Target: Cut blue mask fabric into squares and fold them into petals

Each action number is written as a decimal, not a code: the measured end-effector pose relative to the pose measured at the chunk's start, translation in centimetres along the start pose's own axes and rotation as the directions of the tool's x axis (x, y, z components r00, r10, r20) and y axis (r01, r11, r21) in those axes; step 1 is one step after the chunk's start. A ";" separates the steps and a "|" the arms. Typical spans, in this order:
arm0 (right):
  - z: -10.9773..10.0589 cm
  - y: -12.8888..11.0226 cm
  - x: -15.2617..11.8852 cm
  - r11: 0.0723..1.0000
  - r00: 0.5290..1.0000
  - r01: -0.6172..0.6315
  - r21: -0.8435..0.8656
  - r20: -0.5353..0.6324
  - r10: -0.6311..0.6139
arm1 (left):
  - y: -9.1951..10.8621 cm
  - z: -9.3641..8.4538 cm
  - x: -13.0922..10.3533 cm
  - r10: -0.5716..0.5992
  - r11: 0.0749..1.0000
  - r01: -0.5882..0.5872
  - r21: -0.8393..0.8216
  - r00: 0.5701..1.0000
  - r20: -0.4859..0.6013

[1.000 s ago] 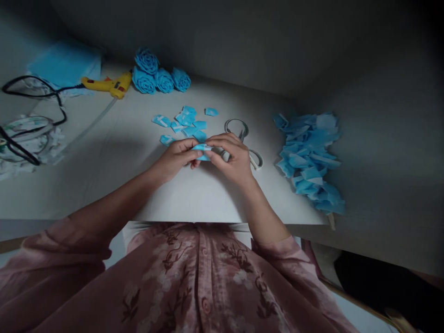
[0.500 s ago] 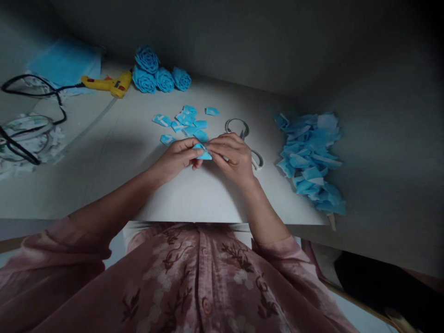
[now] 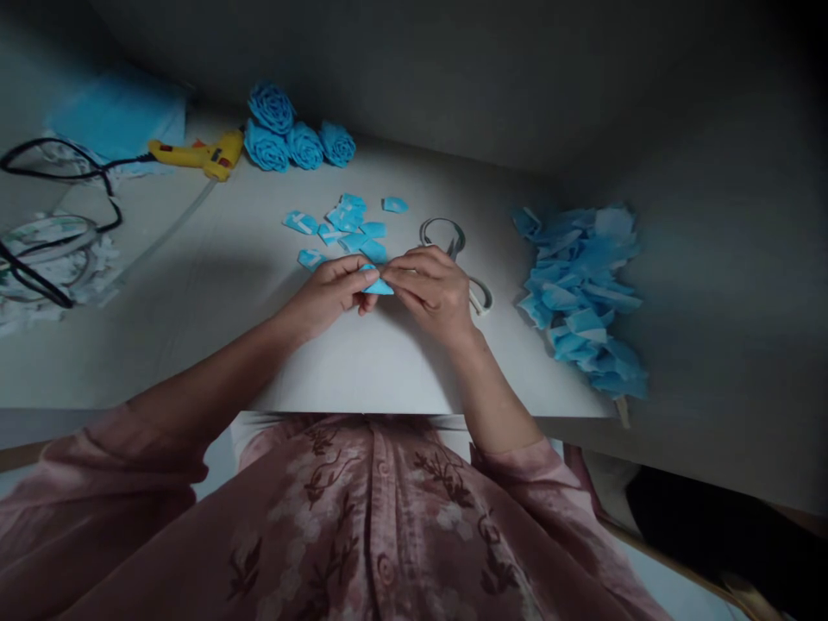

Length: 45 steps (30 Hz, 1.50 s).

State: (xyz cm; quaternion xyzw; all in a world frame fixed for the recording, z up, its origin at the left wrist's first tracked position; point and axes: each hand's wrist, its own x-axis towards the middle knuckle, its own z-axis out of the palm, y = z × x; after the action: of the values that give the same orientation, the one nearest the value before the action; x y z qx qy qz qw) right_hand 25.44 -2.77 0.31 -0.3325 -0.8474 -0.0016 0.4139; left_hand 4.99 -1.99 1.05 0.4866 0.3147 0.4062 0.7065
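Note:
Between my two hands is a small folded blue petal piece (image 3: 377,286), of thin paper-like or fabric-like material. My left hand (image 3: 333,293) pinches its left side between thumb and fingers. The fingertips of my right hand (image 3: 430,289) are closed on its right edge. Just beyond my hands lie several similar folded blue pieces (image 3: 349,216), some with white strips on them. A pair of scissors (image 3: 442,233) rests on the table, partly covered by my right hand.
A yellow glue gun (image 3: 200,157) with a black cord (image 3: 116,207) lies back left, near blue sheets (image 3: 120,112) and white trimmings (image 3: 55,267). Several blue rosettes (image 3: 304,145) stand at the back. A heap of blue cut pieces (image 3: 582,293) sits on the right.
The blue piece is tilted slightly differently, showing a smoother face between the fingers. My left thumb has shifted a little on it. The pieces on the table look the same.

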 end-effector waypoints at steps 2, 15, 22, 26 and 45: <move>0.0 0.0 0.0 1.000 1.000 -0.003 -0.028 0.009 0.004 | 0.0 -0.1 0.0 -0.009 1.000 0.009 0.004 1.000 -0.002; -0.1 -1.4 0.2 0.863 0.912 -0.389 0.322 0.005 0.409 | -0.4 -0.5 0.5 0.114 0.990 -0.103 0.096 0.987 -0.109; 0.0 -0.7 0.4 0.491 0.743 -0.626 0.606 0.273 0.611 | -0.6 -0.7 0.5 0.123 0.977 -0.104 0.184 0.988 -0.093; -0.3 -1.3 0.8 0.345 0.664 -0.699 0.627 0.389 0.639 | -0.6 -0.8 0.5 0.146 0.948 -0.120 0.295 0.987 -0.067; 0.2 -0.4 0.4 0.388 0.727 -0.653 0.651 0.395 0.562 | -0.5 -0.7 0.4 0.102 0.924 -0.074 0.376 0.993 -0.053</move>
State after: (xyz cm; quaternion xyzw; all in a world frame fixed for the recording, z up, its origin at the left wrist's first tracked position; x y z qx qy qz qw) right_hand 24.89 -2.74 0.54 -0.4142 -0.6062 0.5202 0.4362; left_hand 4.74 -1.42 0.34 0.6109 0.3893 0.3874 0.5702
